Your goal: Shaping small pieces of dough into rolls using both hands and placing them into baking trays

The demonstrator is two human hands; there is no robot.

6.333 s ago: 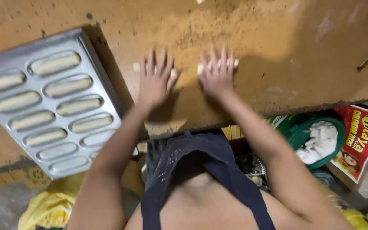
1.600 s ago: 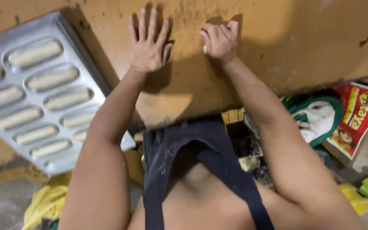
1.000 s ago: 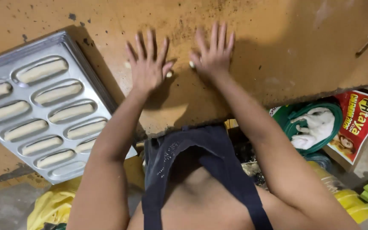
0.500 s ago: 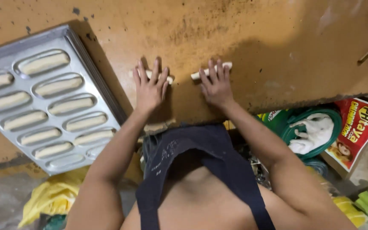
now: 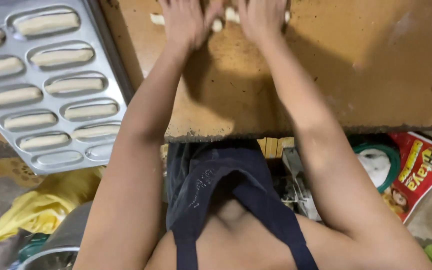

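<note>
My left hand [image 5: 186, 22] and my right hand [image 5: 262, 17] lie flat, palms down, side by side on a pale rope of dough [image 5: 219, 22] at the top of the view. The dough shows at both sides of the hands and in the gap between them. It rests on a floured brown wooden table [image 5: 376, 75]. To my left a grey metal baking tray [image 5: 111, 65] with long moulds holds several shaped dough sticks [image 5: 68, 85]; its two nearest moulds are empty.
The table's front edge runs just above my dark apron [image 5: 226, 185]. Below it at the right lie a green bowl with a white cloth [image 5: 378, 162] and a red printed bag [image 5: 421, 167]. Yellow cloth [image 5: 41, 210] lies at lower left.
My hands have slid away from me across the table, rolling the dough under the palms. The view has tilted down, so the hands now sit at the top edge.
</note>
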